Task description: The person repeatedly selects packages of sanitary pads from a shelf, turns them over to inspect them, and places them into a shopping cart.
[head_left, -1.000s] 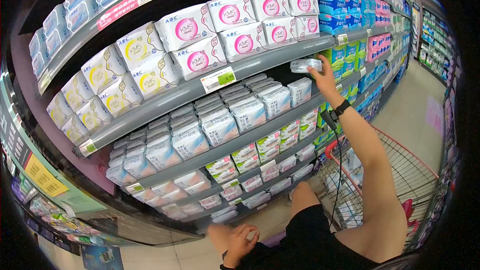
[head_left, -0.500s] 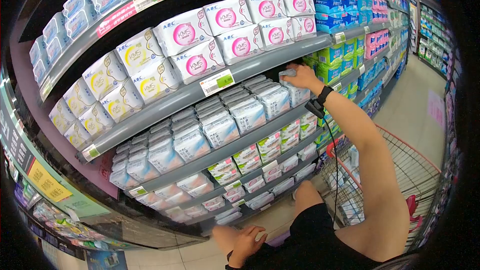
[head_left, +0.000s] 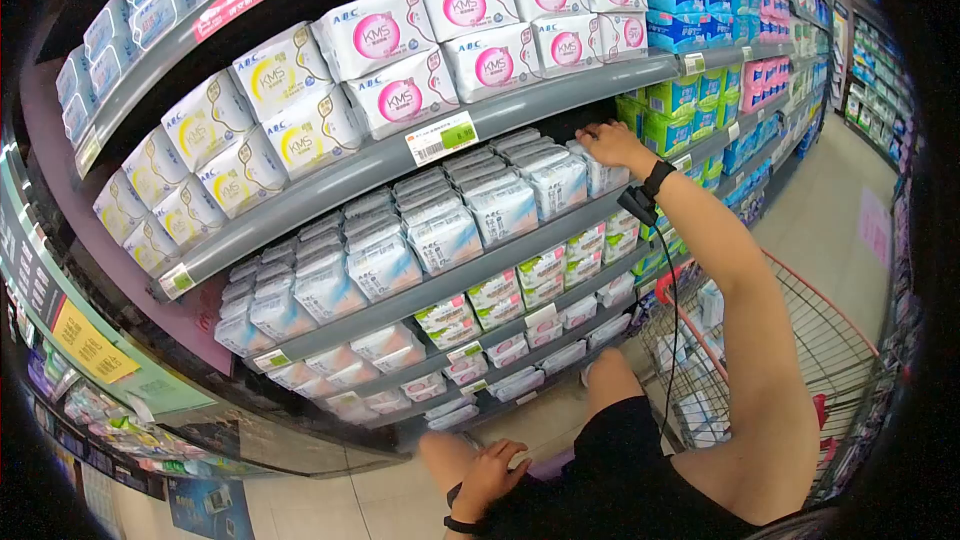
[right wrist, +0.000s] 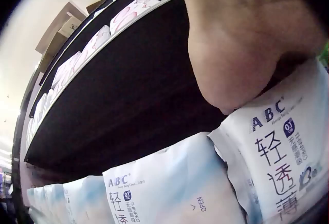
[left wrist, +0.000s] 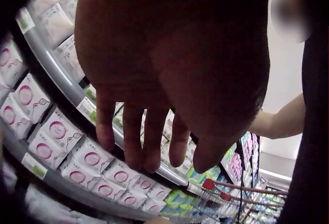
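On the lower shelf, my right hand (head_left: 615, 147) lies over the top of the end pack of ABC sanitary pads (head_left: 603, 178). Its fingers reach back over the row. The right wrist view shows the heel of that hand (right wrist: 234, 80) right at the top edge of a white-and-blue ABC pack (right wrist: 280, 147), with the fingers hidden. Beside it stands another ABC pack (right wrist: 172, 180). My left hand (head_left: 490, 475) is by my knee, holding nothing. In the left wrist view, the fingers of the left hand (left wrist: 169, 64) hang loosely extended.
Pink KMS packs (head_left: 400, 100) and yellow KMS packs (head_left: 275, 75) fill the shelf above, whose grey edge (head_left: 540, 108) overhangs my right hand. Green packs (head_left: 670, 130) stand to the right. A wire shopping cart (head_left: 835, 325) with packs inside stands at my right, and a cable (head_left: 672, 330) hangs from my right wrist.
My right hand has lowered a pack from the gap under the upper shelf onto the end row. That pack no longer shows in the fingers. The left hand stays by the knee.
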Demonstrator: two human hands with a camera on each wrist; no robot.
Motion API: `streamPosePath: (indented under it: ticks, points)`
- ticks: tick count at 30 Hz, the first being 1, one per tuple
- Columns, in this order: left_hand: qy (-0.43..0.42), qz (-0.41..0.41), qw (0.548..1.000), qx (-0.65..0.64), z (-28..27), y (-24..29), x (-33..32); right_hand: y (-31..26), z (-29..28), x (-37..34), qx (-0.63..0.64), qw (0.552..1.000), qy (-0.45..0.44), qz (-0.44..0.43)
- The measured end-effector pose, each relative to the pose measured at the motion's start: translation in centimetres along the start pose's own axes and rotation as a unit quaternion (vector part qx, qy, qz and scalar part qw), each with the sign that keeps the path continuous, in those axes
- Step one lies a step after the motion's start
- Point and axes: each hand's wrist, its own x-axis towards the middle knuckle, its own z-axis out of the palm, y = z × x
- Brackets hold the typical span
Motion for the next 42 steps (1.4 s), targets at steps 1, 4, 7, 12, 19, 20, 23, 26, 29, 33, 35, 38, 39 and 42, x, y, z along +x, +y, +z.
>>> streamPosePath:
  ticks: [1,4,7,12,19,20,23,26,29,33,35,38,39,42]
  points:
    - [-0.012,-0.011,1.000,-0.003,0.0,0.2,0.1,0.2,-0.3,0.0,0.008,1.000,0.021,-0.021]
    - [0.010,0.043,0.999,0.021,-0.3,0.6,0.5,1.3,-0.8,-0.2,0.099,0.986,0.123,-0.059]
    - [0.017,0.048,0.999,0.019,0.1,0.2,0.4,3.7,-1.2,-1.5,0.259,0.946,0.195,0.010]
    - [0.021,0.009,1.000,-0.003,-0.5,0.7,0.2,10.7,-1.1,-7.9,0.476,0.849,0.201,0.113]
    - [-0.061,0.031,0.998,0.009,0.7,0.3,0.7,26.7,2.4,-22.8,0.730,0.560,0.071,0.384]
    - [-0.070,0.036,0.997,0.010,0.7,0.6,1.1,28.6,4.0,-24.3,0.737,0.542,0.086,0.394]
    - [-0.104,0.061,0.993,0.001,0.7,1.1,2.6,34.6,10.3,-28.6,0.746,0.531,0.073,0.396]
    - [-0.125,0.091,0.988,0.027,1.3,1.0,4.1,36.7,15.7,-32.1,0.708,0.585,-0.006,0.396]
    - [-0.119,0.098,0.988,0.030,1.6,1.8,5.0,34.3,20.4,-34.7,0.618,0.664,-0.086,0.411]
    - [-0.105,0.089,0.990,0.039,1.8,3.4,5.3,30.3,27.0,-37.7,0.597,0.655,-0.211,0.412]
    - [-0.104,0.071,0.992,0.025,2.7,2.9,4.6,27.6,29.2,-39.0,0.512,0.721,-0.303,0.355]
    - [-0.109,0.052,0.993,0.016,3.4,2.8,3.3,25.0,31.0,-39.3,0.401,0.780,-0.389,0.282]
    - [-0.120,0.050,0.991,0.022,3.4,2.9,2.9,24.6,30.8,-39.2,0.369,0.794,-0.404,0.266]
    - [-0.126,0.069,0.989,0.023,3.8,3.4,2.9,24.5,29.8,-38.5,0.291,0.827,-0.422,0.232]
